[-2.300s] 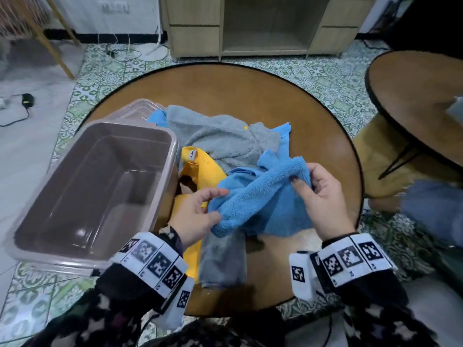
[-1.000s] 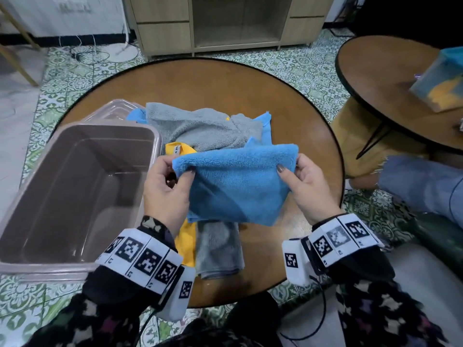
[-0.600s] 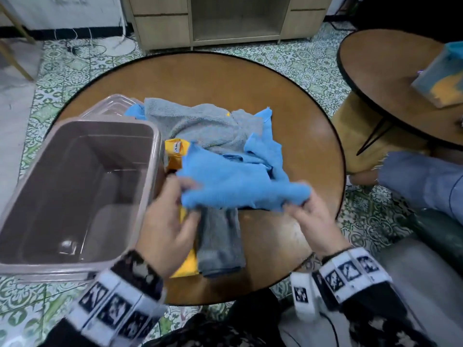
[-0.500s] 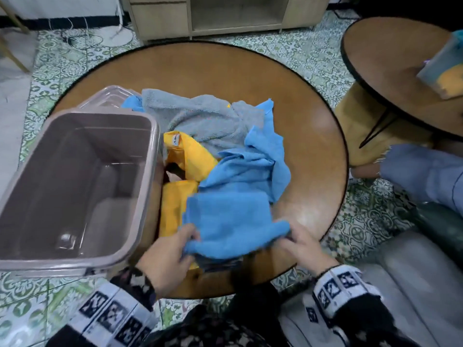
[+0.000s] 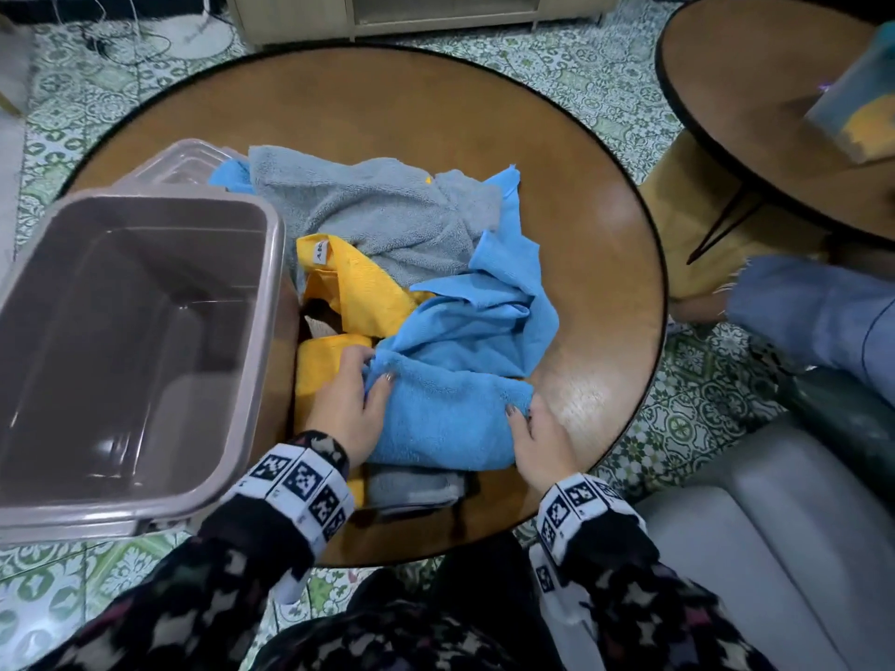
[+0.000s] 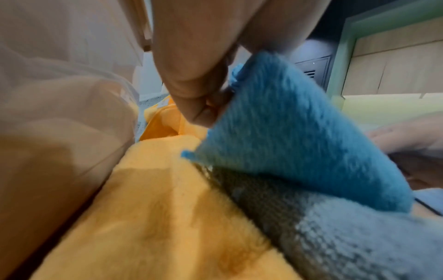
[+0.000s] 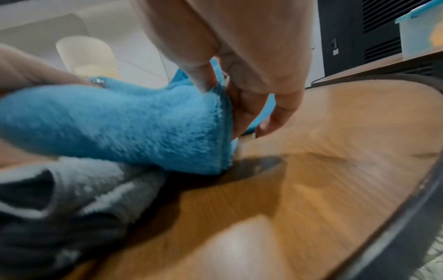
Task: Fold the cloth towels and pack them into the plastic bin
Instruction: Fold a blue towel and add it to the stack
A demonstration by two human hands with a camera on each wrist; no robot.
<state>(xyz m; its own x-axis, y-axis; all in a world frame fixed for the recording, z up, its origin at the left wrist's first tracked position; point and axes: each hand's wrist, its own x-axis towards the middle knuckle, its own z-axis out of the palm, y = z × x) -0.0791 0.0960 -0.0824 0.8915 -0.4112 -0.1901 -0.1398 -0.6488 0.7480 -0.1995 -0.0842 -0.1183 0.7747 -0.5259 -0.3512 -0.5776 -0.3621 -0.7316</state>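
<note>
Pinching the folded blue towel (image 5: 450, 418) at both far corners, I have my left hand (image 5: 351, 404) on its left corner and my right hand (image 5: 540, 435) on its right, thumbs on top. It lies on the grey towel (image 5: 414, 486) and the yellow towel (image 5: 319, 365), near the round table's (image 5: 387, 113) front edge. Left of it sits the plastic bin (image 5: 271, 283), holding no towels.

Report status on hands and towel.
Both hands, left hand and right hand, pinch the blue towel. Towel folded, lying on gray towel. Bin holds nothing.
</note>
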